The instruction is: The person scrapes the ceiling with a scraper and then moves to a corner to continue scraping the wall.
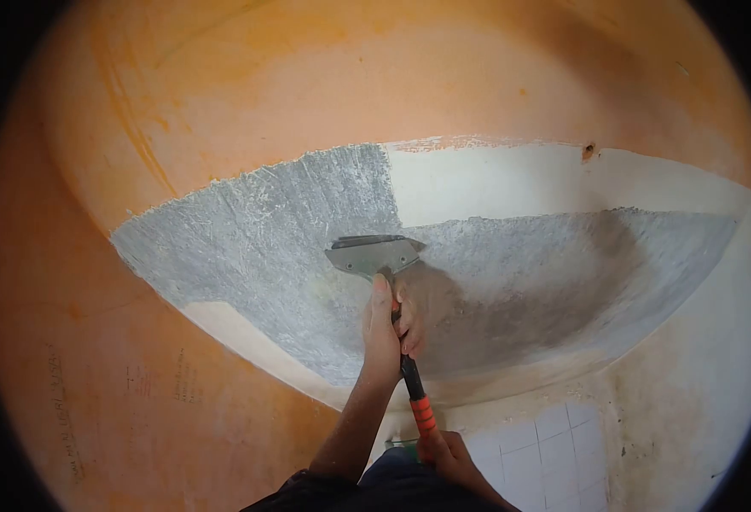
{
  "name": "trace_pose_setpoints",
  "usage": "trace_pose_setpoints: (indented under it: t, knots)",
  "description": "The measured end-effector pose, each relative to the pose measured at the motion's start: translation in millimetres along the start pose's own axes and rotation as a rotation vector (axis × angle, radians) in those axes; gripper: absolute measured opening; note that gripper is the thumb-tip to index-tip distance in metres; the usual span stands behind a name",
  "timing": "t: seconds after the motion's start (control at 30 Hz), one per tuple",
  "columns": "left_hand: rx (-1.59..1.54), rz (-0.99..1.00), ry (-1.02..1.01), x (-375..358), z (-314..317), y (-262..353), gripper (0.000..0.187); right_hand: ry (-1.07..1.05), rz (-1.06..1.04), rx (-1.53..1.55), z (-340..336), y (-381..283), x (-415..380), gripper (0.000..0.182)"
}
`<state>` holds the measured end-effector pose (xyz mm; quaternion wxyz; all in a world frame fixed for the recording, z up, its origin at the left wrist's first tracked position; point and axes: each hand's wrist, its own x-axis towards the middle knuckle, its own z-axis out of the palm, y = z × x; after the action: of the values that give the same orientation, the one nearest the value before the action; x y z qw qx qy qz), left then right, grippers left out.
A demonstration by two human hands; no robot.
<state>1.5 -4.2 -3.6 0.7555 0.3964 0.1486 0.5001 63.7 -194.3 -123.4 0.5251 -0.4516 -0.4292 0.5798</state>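
Note:
A long-handled scraper with a wide grey head lies against the rough grey patch of the wall, close to the lower left corner of a white strip. My left hand is wrapped around its handle just below the head, thumb pointing up toward the blade. Lower down, my right hand grips the orange-banded end of the black handle. My left fingers partly cover the upper handle, and the very end of the handle is hidden by my right hand.
Orange paint spans the surface above the grey patch. Another orange wall with handwriting is at left. White tiles show at lower right, beside a pale stained wall. A small hole breaks the white strip's upper edge.

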Motion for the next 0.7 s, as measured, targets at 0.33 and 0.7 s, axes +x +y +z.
trace_pose_setpoints:
  t: [0.33, 0.7]
  knots:
    - [-0.045, 0.023, -0.008, 1, 15, 9, 0.041, -0.011, -0.029, 0.063, 2, -18, -1, 0.047]
    - [-0.08, 0.03, 0.008, 4, 24, 16, 0.041, -0.026, -0.062, 0.056, 0, -35, -2, 0.048]
